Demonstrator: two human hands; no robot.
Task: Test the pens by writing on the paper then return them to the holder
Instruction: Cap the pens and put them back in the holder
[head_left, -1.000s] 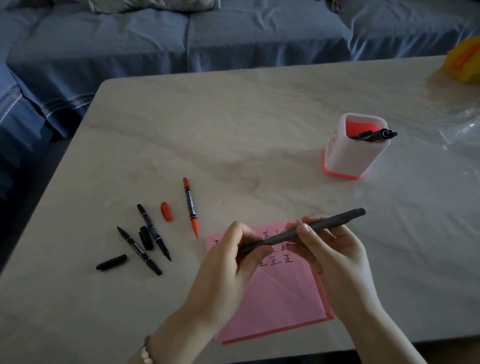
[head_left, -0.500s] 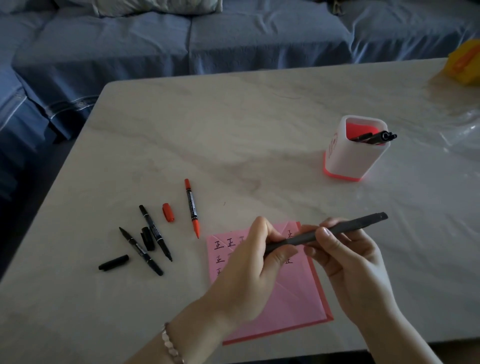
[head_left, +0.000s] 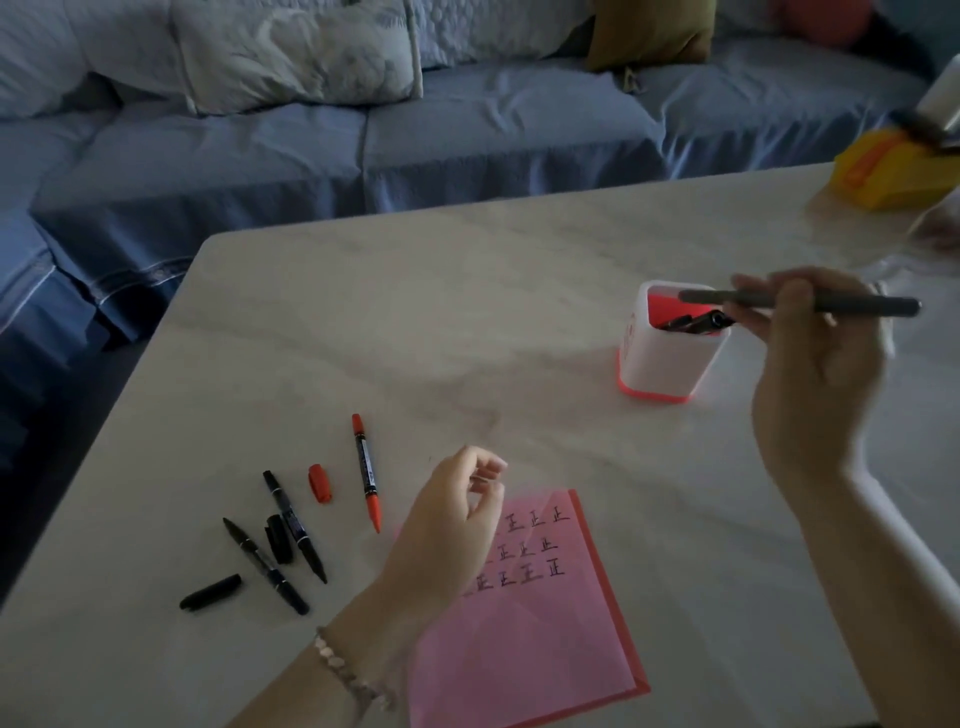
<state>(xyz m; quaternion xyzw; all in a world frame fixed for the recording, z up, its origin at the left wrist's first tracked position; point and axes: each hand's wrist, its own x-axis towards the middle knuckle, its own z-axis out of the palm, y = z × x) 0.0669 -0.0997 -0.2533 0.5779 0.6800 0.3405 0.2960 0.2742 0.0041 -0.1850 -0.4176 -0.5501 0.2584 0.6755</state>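
Note:
My right hand (head_left: 815, 358) grips a dark grey pen (head_left: 852, 304) and holds it level, its left end over the mouth of the white holder with a red base (head_left: 670, 364). Black pens (head_left: 693, 321) lie inside the holder. My left hand (head_left: 452, 519) hovers over the left part of the pink paper (head_left: 545, 634), fingers loosely curled and holding nothing. Rows of black characters are written on the paper. Left of it lie a red marker (head_left: 367, 472), a red cap (head_left: 319, 482), two black markers (head_left: 293, 525) (head_left: 265, 566) and two black caps (head_left: 278, 538) (head_left: 210, 592).
The pale marble table (head_left: 467, 322) ends at a slanted left edge. A blue sofa (head_left: 363, 150) with cushions runs behind it. A yellow box (head_left: 898, 166) stands at the far right corner, with clear plastic wrap (head_left: 930, 234) beside it.
My left hand has let go of the grey pen and stayed over the paper. My right hand has carried the pen up and right to the holder.

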